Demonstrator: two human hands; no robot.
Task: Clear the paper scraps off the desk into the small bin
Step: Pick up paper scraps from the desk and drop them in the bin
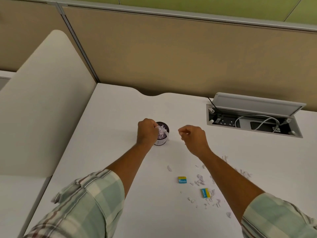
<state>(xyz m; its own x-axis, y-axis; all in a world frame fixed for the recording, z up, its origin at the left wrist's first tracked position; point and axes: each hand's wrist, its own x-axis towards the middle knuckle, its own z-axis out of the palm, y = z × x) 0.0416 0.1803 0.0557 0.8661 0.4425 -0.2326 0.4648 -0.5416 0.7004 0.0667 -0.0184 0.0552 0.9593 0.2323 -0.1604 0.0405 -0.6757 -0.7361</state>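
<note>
A small dark round bin (pixel 165 128) stands on the white desk (pixel 111 126), partly filled with white paper scraps (pixel 162 132). My left hand (pixel 147 133) is over the bin's left rim, fingers closed on a pinch of white scraps at the opening. My right hand (pixel 194 139) hovers just right of the bin, fingers curled loosely, with what looks like a small scrap at the fingertips. Several torn scraps (pixel 199 180) lie scattered on the desk near my right forearm, one stray scrap (pixel 169 168) further left.
Two small yellow and blue boxes (pixel 182 179) (pixel 205 193) lie among the scraps. An open cable hatch (pixel 253 122) with sockets and a white cable sits at the back right. A cream divider (pixel 42 100) bounds the desk's left side, a tan partition the back.
</note>
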